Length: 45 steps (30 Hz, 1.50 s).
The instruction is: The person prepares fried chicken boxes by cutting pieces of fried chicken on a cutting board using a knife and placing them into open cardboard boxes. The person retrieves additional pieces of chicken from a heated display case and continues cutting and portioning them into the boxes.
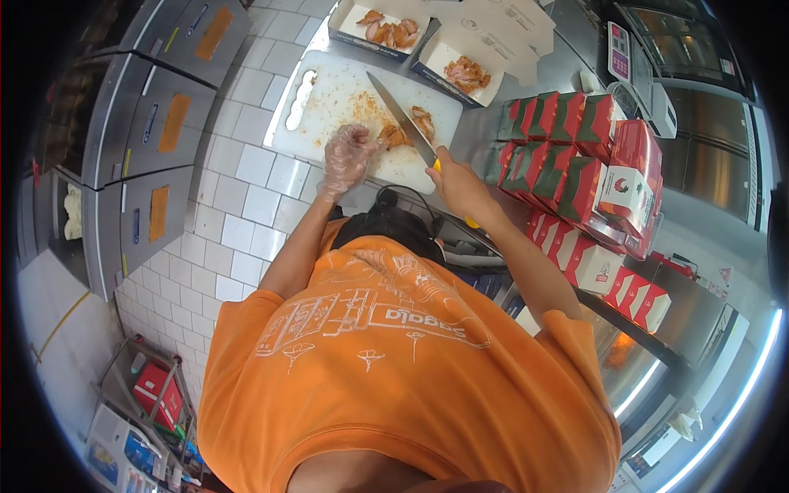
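My right hand (pixel 462 185) is bare and closed around the yellow handle of a long kitchen knife (pixel 400 114). The blade slants up and left over a white plastic cutting board (pixel 345 74). Under and beside the blade lie pieces of fried chicken (pixel 421 121), with crumbs scattered around. My left hand (pixel 350 154), in a clear disposable glove, is at the board's near left part with its fingers curled, close to the chicken's left end; whether its fingertips touch or pinch the meat cannot be told. Two open cardboard boxes, one left (pixel 345 18) and one right (pixel 431 55), hold cut chicken beyond the board.
Red and green folded cartons (pixel 573 179) stand stacked on the steel counter at right, with red and white boxes (pixel 592 265) below them. A scale (pixel 662 111) stands behind the cartons. Steel cabinets (pixel 166 129) line the left side across the tiled floor (pixel 246 191).
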{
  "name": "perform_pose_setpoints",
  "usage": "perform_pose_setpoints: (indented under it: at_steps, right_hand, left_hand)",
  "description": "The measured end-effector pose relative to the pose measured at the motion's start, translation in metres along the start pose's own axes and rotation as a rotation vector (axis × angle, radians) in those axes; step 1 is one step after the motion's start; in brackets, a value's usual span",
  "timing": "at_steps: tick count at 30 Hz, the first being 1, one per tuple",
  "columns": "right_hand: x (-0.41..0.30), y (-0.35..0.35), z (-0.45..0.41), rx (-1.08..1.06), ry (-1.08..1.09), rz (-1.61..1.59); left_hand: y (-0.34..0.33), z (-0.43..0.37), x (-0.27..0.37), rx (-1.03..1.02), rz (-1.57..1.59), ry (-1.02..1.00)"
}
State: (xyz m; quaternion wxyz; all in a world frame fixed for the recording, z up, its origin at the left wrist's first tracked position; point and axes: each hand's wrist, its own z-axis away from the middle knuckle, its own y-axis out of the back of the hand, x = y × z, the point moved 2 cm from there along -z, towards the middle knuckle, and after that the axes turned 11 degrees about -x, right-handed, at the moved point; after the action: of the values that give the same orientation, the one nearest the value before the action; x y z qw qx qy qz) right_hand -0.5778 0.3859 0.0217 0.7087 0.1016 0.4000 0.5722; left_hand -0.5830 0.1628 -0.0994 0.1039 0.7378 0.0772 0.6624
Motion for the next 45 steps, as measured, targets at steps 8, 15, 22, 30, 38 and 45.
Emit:
perform_pose_setpoints:
  at_steps: [8,15,22,30,38,45]
  right_hand:
    - [0.013,-0.053,-0.007,0.029,0.001,-0.004]
    - [0.014,-0.069,-0.081,0.263,0.250,-0.016]
    - [0.026,-0.068,0.008,0.466,0.005,-0.141]
    - [0.070,-0.148,0.123,0.810,-0.332,-0.245]
    - [0.041,-0.162,0.059,0.916,-0.437,-0.488]
    - [0.068,-0.136,-0.008,0.916,-0.229,-0.171]
  left_hand:
    - [-0.004,0.006,-0.006,-0.128,0.017,0.100]
    - [-0.007,0.004,-0.016,-0.128,-0.080,0.011]
    - [0.006,-0.026,0.029,-0.297,-0.494,-0.238]
    - [-0.051,-0.075,0.017,-0.786,-0.665,-0.685]
    - [-0.025,-0.073,0.010,-0.259,-0.362,-0.680]
    - [-0.022,-0.029,0.111,-0.440,0.199,-0.539]
